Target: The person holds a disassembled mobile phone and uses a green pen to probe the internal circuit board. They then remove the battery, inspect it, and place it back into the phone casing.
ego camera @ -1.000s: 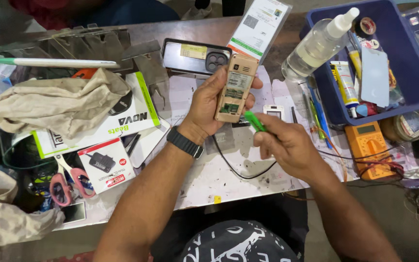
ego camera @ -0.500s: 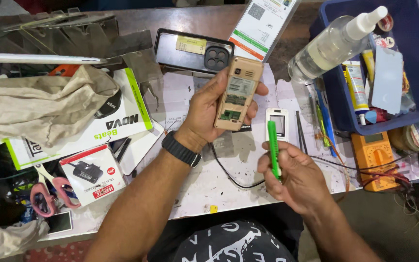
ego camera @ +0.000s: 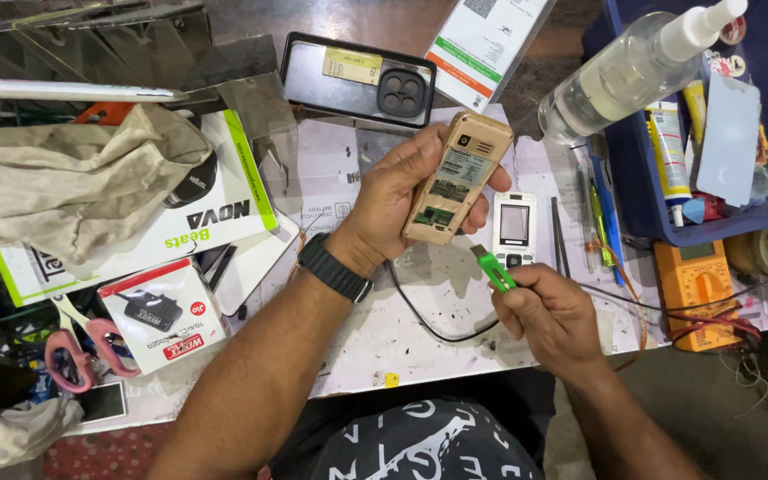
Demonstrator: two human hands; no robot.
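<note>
My left hand (ego camera: 397,197) holds a small gold keypad phone (ego camera: 457,176) back side up, its rear cover off and the circuit parts showing. A black watch sits on that wrist. My right hand (ego camera: 551,318) grips a green tool (ego camera: 493,268) whose tip points up toward the lower end of the phone, a short gap away. A small white phone front (ego camera: 515,226) lies on the paper-covered bench just right of the gold phone. A black cable (ego camera: 428,318) loops on the bench under my hands.
A blue bin (ego camera: 713,133) of small parts and a clear spray bottle (ego camera: 626,73) sit at the right, an orange multimeter (ego camera: 695,286) below. A black phone case (ego camera: 357,82) lies at the top, with boxes, a cloth (ego camera: 73,178) and pink scissors (ego camera: 77,342) at the left.
My right hand has turned the green tool from upright to slanted, its tip now aimed at the phone's lower end. The left hand keeps the phone in much the same place.
</note>
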